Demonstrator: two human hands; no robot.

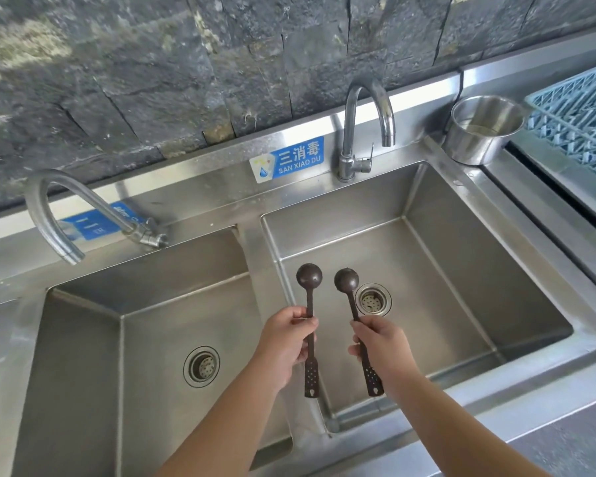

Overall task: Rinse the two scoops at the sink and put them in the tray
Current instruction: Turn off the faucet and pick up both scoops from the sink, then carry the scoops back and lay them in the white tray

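Scoops, two, dark brown, long-handled, round bowls pointing away, held side by side over the right basin (461, 256) of a steel double sink. Left scoop (309, 277) above the divider's edge, gripped mid-handle by the left hand (284, 342), fingers curled around the shaft. Right scoop (347, 280) just beside the drain (373, 299), pinched mid-handle in the right hand (381, 346), fingers closed around it. Perforated handle ends hanging below both fists. Scoops near each other, not touching. Right faucet (365, 122) behind the basin, no water visible. Left basin (145, 339) with its own curved faucet (59, 215). Steel pot (482, 132) on the counter at far right, blue lattice tray (578, 115) beyond it.
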